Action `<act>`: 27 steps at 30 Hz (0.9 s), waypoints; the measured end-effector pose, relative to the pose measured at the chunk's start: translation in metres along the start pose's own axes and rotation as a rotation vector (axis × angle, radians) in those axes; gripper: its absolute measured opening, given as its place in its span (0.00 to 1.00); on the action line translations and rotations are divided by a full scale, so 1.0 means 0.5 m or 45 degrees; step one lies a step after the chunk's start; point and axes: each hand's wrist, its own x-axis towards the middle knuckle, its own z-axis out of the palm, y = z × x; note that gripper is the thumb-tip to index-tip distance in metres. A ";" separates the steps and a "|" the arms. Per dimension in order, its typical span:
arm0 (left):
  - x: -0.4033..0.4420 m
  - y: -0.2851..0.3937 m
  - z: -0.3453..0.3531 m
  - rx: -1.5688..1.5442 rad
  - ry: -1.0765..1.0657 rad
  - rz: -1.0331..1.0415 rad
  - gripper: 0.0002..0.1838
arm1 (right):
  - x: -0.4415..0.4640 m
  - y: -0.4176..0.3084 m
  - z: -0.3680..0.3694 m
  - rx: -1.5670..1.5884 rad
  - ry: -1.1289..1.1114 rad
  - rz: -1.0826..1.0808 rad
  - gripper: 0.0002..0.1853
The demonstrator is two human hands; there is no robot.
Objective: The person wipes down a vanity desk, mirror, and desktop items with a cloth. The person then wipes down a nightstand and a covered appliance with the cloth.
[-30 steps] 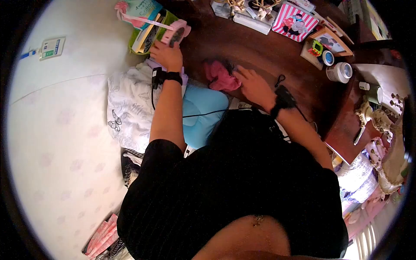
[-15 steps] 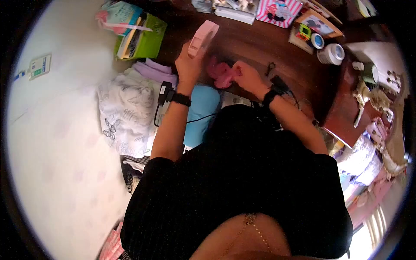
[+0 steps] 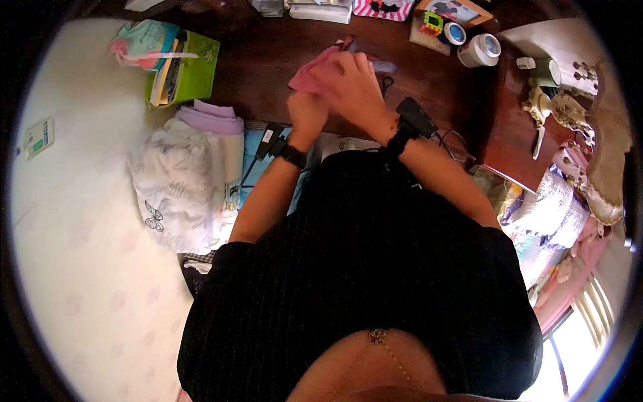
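A dark pink cloth (image 3: 315, 75) is between my two hands above the dark wooden surface (image 3: 254, 74). My right hand (image 3: 358, 87) grips the cloth from above and to the right, its fingers bent over it. My left hand (image 3: 307, 115) is closed just below the cloth's left part. The cloth covers its fingertips, and the pink ring-shaped object it held is hidden from view. A small grey item lies just right of my right hand's fingers.
On the left stand a green bin (image 3: 201, 67) with papers and a cotton package (image 3: 146, 41). Folded lilac cloth (image 3: 209, 119) and white cloth (image 3: 177, 181) lie below it. White jars (image 3: 479, 51) and a picture frame (image 3: 455, 9) stand at the back right.
My left hand has taken the pink ring-shaped object from the green bin and moved right to the cloth. My right hand has lifted the cloth and brought it against my left hand.
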 end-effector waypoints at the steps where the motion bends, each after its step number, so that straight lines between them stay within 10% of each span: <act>1: 0.006 0.003 0.002 0.006 -0.016 -0.021 0.10 | 0.009 0.007 0.019 -0.042 0.048 0.042 0.20; 16: -0.005 0.073 -0.011 -0.184 0.026 -0.182 0.14 | 0.090 0.088 0.060 -0.203 -0.097 0.443 0.13; 19: -0.012 0.069 0.003 -0.083 0.073 0.038 0.20 | 0.097 0.148 0.063 -0.156 -0.190 0.863 0.14; 27: 0.019 0.071 -0.037 -0.045 -0.127 -0.208 0.22 | 0.049 0.025 0.039 0.119 0.045 0.436 0.15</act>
